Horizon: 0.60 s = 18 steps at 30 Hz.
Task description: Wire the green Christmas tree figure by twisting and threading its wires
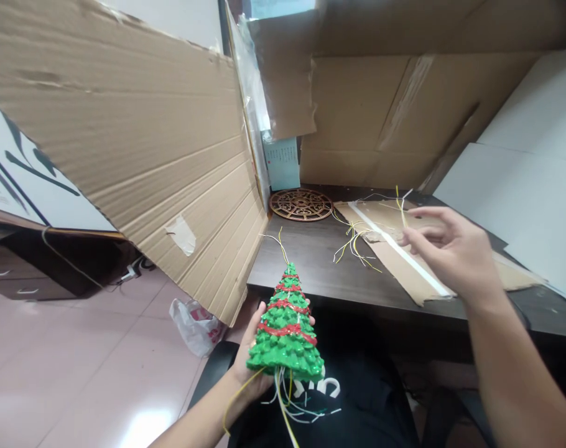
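Tree [287, 333] base wires [287, 404], partly cut off

A makeshift craft workstation in an office-like room: a dark counter [320, 267] walled in by cardboard sheets [138, 162], loose wires [357, 242] near its back edge, a drawer cabinet [26, 274] on the pink tiled floor [78, 373].

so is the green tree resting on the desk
No, the green tree is held up by the left hand in front of the desk, over the person's lap, not touching its top.
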Motion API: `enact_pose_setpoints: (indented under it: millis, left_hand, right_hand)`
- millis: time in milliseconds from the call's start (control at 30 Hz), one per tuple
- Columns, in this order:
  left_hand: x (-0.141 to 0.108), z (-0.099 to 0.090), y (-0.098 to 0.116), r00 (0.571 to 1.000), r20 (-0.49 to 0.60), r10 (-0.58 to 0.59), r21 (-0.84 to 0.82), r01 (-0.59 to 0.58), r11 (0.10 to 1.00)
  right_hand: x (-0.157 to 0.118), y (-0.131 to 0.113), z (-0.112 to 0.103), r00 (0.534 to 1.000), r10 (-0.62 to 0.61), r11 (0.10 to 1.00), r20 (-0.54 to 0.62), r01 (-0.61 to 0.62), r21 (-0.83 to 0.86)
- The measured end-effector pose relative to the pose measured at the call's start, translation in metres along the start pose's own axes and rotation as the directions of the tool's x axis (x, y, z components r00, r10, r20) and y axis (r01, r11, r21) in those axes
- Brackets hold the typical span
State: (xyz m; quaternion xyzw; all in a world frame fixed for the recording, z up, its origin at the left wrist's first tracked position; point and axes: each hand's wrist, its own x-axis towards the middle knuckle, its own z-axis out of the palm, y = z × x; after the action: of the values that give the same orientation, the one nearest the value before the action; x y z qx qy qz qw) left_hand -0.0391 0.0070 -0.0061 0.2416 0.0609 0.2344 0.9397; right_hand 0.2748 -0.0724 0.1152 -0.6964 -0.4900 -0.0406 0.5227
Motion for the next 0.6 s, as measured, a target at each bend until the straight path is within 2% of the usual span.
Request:
enact_pose_setpoints:
  millis: [133, 300, 400, 500, 600]
  left_hand:
    - [0.001, 0.002, -0.001, 0.999, -0.001, 0.033, -0.030, -0.033, 0.999]
    - [0.004, 0.000, -0.005, 0.997, -0.011, 0.071, -0.019, -0.072, 0.997]
    - [0.003, -0.001, -0.006, 0.997, -0.007, 0.070, 0.008, -0.070, 0.997]
    - [0.000, -0.001, -0.004, 0.998, 0.022, 0.065, 0.032, -0.065, 0.997]
    - [-0.002, 0.000, -0.002, 0.992, 0.109, 0.058, 0.055, -0.065, 0.996]
  right_hand:
    - [-0.003, -0.003, -0.013, 0.999, -0.013, 0.981, 0.053, 0.003, 0.193]
    - [-0.015, -0.014, -0.015, 0.956, -0.126, 0.896, 0.265, -0.005, 0.443]
    - [-0.027, -0.027, -0.007, 0.942, -0.155, 0.883, 0.298, -0.004, 0.470]
    - [-0.039, -0.038, 0.008, 0.938, -0.099, 0.881, 0.331, -0.072, 0.468]
    - [-0.048, -0.045, 0.028, 0.873, -0.107, 0.889, 0.476, -0.131, 0.439]
